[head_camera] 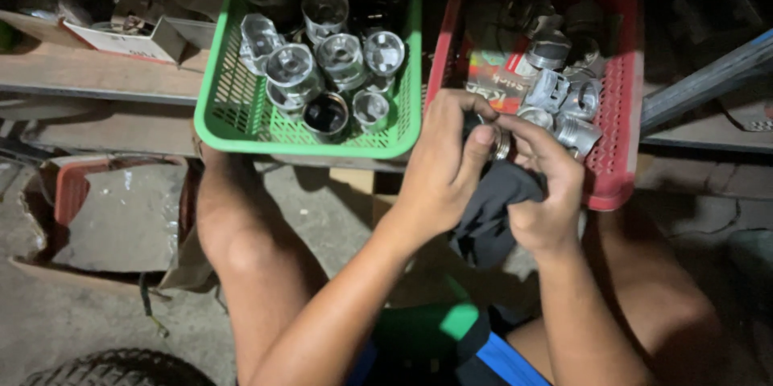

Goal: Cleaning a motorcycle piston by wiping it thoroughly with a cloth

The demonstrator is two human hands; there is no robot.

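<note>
Both hands, left hand (447,165) and right hand (547,185), grip a dark cloth (495,209) over concrete floor (48,322).

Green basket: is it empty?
No, the green basket holds a cluster of shiny metal pistons, set beside the red basket.

A green basket (233,108) holds metal pistons (291,64) standing open end up. Beside it, a red basket (620,112) holds more pistons (555,88). A tyre (121,368) lies on the concrete floor (56,313).
</note>
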